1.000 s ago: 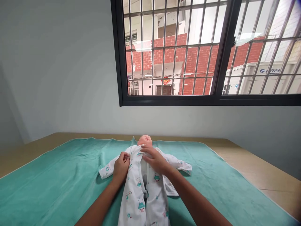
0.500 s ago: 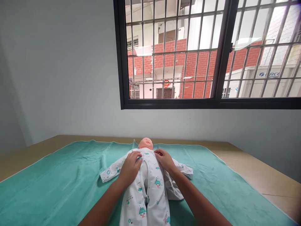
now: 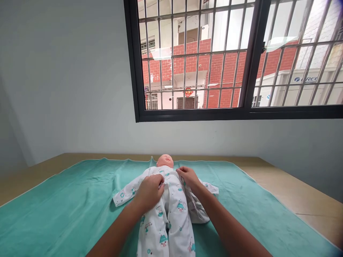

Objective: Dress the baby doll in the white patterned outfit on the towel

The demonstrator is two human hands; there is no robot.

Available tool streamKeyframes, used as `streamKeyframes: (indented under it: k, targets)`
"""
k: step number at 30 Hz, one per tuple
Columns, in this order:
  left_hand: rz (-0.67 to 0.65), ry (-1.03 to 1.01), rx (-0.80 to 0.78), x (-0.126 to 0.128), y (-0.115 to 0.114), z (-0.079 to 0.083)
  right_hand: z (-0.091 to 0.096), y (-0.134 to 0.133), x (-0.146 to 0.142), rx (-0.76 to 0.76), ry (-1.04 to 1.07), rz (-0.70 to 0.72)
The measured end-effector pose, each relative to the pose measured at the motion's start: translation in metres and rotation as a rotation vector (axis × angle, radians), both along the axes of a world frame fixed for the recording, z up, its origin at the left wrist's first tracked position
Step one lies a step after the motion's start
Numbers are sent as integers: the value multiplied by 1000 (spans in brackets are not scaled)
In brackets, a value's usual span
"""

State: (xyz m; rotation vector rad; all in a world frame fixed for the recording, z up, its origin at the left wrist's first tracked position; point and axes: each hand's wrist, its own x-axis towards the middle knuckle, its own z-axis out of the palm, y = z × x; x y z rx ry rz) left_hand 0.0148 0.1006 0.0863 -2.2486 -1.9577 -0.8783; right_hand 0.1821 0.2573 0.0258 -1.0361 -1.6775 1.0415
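A baby doll lies on its back on a teal towel, head toward the wall. It wears a white romper printed with small teal figures. My left hand rests on the doll's chest, its fingers curled over the left edge of the romper's front opening. My right hand pinches the romper's right front panel near the doll's shoulder. The garment's front gapes slightly between my two hands. Both sleeves lie spread out to the sides.
The towel covers a wooden table set against a pale wall. A black-framed barred window sits above, with a red brick building outside. Bare wood shows along the right and left edges.
My left hand slid from the doll's left shoulder to its chest. My right hand left the middle of the chest and took the right front panel. The view shifted slightly.
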Motion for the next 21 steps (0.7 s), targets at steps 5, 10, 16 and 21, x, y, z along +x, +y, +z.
streamKeyframes:
  k: [5,10,16,21]
  targets:
    - [-47,89,-239,-11,-15,24,-4,-4,-7,141,-24,-114]
    - [-37,230,-291,-8,-27,33,8,-28,-13,371,-62,-176]
    - [-69,305,9,6,-80,-6,13,-132,27,824,-230,-5]
    - [-262,355,192,-5,-154,-45,-35,-227,64,1056,-365,289]
